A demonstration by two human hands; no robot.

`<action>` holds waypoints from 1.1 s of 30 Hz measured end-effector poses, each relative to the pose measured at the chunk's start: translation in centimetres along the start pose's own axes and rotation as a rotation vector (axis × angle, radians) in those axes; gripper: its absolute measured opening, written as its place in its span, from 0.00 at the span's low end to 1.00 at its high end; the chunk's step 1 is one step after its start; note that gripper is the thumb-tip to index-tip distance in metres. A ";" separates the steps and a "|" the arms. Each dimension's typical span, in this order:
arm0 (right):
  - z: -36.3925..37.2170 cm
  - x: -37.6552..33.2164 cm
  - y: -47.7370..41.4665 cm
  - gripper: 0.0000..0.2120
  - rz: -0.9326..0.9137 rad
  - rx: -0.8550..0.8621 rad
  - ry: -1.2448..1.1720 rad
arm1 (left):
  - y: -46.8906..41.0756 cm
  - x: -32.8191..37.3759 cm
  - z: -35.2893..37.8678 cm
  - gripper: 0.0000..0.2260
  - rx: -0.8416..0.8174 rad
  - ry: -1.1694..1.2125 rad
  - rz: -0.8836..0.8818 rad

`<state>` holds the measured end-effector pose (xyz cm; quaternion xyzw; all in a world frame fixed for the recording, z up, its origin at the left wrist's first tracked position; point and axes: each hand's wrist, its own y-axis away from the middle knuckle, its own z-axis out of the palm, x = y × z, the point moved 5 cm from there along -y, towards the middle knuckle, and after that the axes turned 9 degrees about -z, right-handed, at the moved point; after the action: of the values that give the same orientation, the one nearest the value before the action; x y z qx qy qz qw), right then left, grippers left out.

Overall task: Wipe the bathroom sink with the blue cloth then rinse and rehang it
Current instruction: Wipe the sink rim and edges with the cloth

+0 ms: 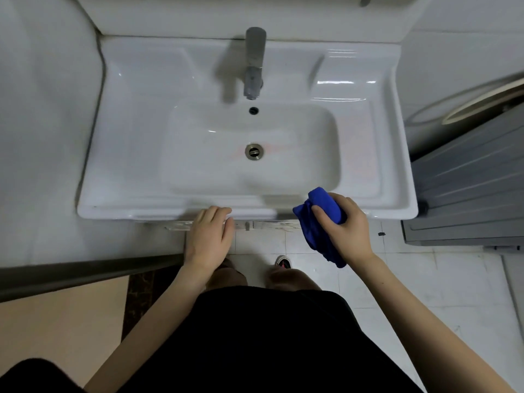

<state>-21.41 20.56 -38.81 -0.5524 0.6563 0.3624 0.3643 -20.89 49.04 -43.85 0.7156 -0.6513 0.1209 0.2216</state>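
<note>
At the front edge of a white bathroom sink point(122, 207), a person stands square to the basin with both arms reaching forward. The right hand point(350, 226) grips the blue cloth point(323, 198), bunched into a wad with the thumb laid across it and the fingers curled round the far side. That wad sits at the sink's front right rim, just beside the basin's near corner, and a loose tail of cloth hangs down below the hand, off the edge. Bunching it this way appears meant to give a firm pad for scrubbing rather than a flat sheet that would slide.

The left hand point(211, 234) holds nothing. Its fingers lie straight and close together, their tips resting on the front rim, apparently to steady the body while the other arm works.

No water can be seen running from the grey tap point(255, 61), which stands at the back, centred over the basin. Faint pinkish streaks show around the metal drain point(254, 151), a likely target for the wiping. A grey ribbed appliance point(467, 180) stands close against the sink's right side, and one shoe point(283, 262) shows on the pale floor tiles below. Judged from this, wiping is at or near its start, with rinsing and rehanging not yet done; no hook or rail for the cloth is in sight.
</note>
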 end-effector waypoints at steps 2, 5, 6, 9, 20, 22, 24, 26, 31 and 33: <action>-2.3 0.9 -0.1 0.06 -0.008 -0.003 0.000 | 0.6 2.0 1.0 0.19 0.007 0.012 -0.015; -5.1 2.0 -0.6 0.06 -0.019 -0.007 0.024 | 0.7 4.3 2.0 0.20 0.001 0.019 -0.027; -5.9 2.2 -0.9 0.06 -0.026 -0.005 0.037 | 0.6 4.9 2.3 0.21 -0.002 0.015 -0.028; -7.7 3.3 -1.7 0.05 -0.040 -0.010 0.072 | 0.1 5.8 2.8 0.21 0.002 -0.003 -0.021; -2.3 8.7 -8.0 0.21 -0.161 -0.412 0.784 | -2.4 1.1 4.3 0.16 0.076 -0.092 -0.128; 0.3 7.8 -8.2 0.19 -0.225 -0.430 0.777 | -2.5 -0.1 4.1 0.13 0.105 -0.069 -0.111; 4.5 6.3 -8.4 0.18 -0.289 -0.471 0.772 | -2.6 -1.2 4.4 0.12 0.120 -0.079 -0.062; 10.2 4.1 -8.8 0.17 -0.338 -0.532 0.764 | -2.7 -2.3 4.5 0.11 0.139 -0.075 -0.069; 19.5 -0.1 -8.8 0.19 -0.446 -0.675 0.647 | -2.5 -3.2 4.0 0.13 0.161 -0.110 -0.015; 16.9 0.8 -8.8 0.19 -0.430 -0.671 0.615 | -2.7 -3.1 3.8 0.12 0.161 -0.098 -0.007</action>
<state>-11.48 33.89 -48.17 -0.8430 0.4521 0.2905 0.0226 -19.04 50.14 -49.04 0.7385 -0.6470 0.1369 0.1319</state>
